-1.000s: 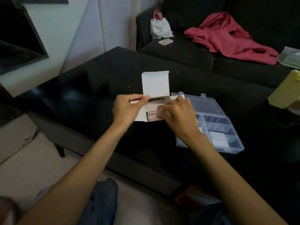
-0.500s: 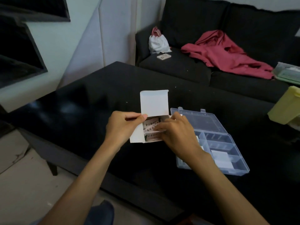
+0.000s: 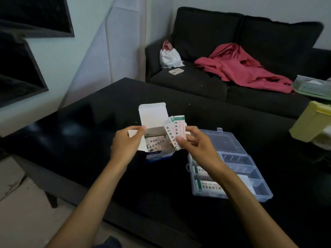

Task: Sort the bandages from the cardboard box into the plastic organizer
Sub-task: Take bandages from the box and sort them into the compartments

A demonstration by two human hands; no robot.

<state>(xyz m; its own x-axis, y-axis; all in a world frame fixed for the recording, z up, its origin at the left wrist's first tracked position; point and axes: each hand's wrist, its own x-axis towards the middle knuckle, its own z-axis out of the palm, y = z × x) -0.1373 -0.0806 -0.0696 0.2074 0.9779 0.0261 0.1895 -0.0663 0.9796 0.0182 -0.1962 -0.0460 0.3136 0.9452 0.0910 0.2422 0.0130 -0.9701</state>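
The box (image 3: pixel 154 140) is held by the left hand (image 3: pixel 125 145); bandages (image 3: pixel 174 133) are pinched loosely by the right hand (image 3: pixel 195 145), so one could slip from that fanned grip.

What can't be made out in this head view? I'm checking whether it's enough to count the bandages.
- White cardboard box: left hand and box walls hide how many remain inside.
- Printed paper-wrapped bandages pinched by the right hand: overlapped, exact number unclear; print too small to read.
- Clear plastic organizer: right forearm covers its near-left compartments.
- Yellow plastic container: cut by the right edge.
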